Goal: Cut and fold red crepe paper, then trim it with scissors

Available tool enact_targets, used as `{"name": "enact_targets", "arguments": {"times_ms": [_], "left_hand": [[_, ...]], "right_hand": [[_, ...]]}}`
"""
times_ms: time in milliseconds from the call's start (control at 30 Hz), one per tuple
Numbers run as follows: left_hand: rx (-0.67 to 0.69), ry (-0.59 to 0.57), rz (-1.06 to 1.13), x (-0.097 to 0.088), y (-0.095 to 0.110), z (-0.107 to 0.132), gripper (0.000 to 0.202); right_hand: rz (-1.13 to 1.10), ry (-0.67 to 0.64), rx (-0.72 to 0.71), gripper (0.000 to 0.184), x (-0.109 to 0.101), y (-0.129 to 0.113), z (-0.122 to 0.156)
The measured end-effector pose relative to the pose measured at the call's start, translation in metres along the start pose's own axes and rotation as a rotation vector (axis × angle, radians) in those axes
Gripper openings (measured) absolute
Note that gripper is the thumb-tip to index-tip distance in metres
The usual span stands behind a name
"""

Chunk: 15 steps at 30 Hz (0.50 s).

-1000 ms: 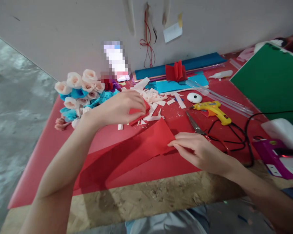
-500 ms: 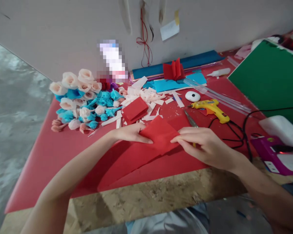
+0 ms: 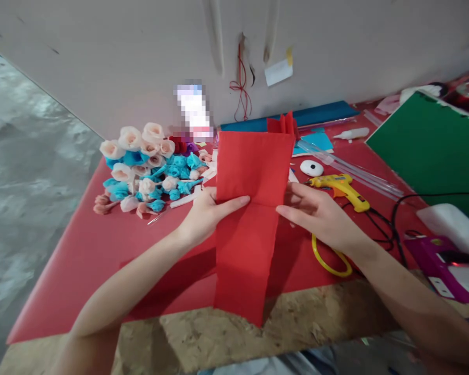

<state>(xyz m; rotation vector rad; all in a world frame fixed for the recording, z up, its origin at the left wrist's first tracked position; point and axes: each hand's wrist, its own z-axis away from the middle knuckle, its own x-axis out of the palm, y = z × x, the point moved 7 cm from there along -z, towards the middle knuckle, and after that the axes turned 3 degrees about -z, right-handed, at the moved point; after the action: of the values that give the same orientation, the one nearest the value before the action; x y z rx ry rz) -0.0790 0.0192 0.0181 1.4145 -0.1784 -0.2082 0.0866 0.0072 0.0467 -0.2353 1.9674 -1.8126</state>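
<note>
A long strip of red paper (image 3: pixel 246 245) hangs upright in front of me, with a crease across its middle. My left hand (image 3: pixel 211 208) grips its left edge, thumb flat on the front and fingers behind. At the right edge, my right hand (image 3: pixel 316 211) pinches the paper near the crease, fingertips partly hidden behind it. Just past my right hand lies a yellow hot glue gun (image 3: pixel 338 188). The yellow handles of scissors (image 3: pixel 334 268) show below that hand. A folded red paper piece (image 3: pixel 285 124) stands behind the strip's top edge.
Peach and blue paper flowers (image 3: pixel 148 166) are heaped at the left. A blurred bright phone (image 3: pixel 195 110) leans on the wall. At the right are a white round case (image 3: pixel 311 167), clear sticks (image 3: pixel 352 169), a green board (image 3: pixel 433 146), black cables and a purple box (image 3: pixel 433 260).
The red paper has been opened out from a folded, diamond-angled piece into a long strip and raised upright. My left hand now holds its left edge, my right hand its right.
</note>
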Motion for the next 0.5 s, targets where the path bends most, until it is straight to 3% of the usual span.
{"name": "enact_targets", "arguments": {"times_ms": [233, 367, 500], "left_hand": [[0.081, -0.051, -0.018, -0.001, 0.008, 0.015, 0.025], [0.15, -0.106, -0.126, -0.004, 0.011, 0.016, 0.028], [0.183, -0.09, -0.189, -0.008, 0.016, 0.015, 0.026]], "right_hand": [[0.1, 0.067, -0.084, 0.022, 0.001, -0.018, 0.001], [0.077, 0.076, -0.111, 0.02, -0.003, -0.015, 0.001], [0.086, 0.107, -0.122, 0.018, -0.01, -0.01, 0.001]]}}
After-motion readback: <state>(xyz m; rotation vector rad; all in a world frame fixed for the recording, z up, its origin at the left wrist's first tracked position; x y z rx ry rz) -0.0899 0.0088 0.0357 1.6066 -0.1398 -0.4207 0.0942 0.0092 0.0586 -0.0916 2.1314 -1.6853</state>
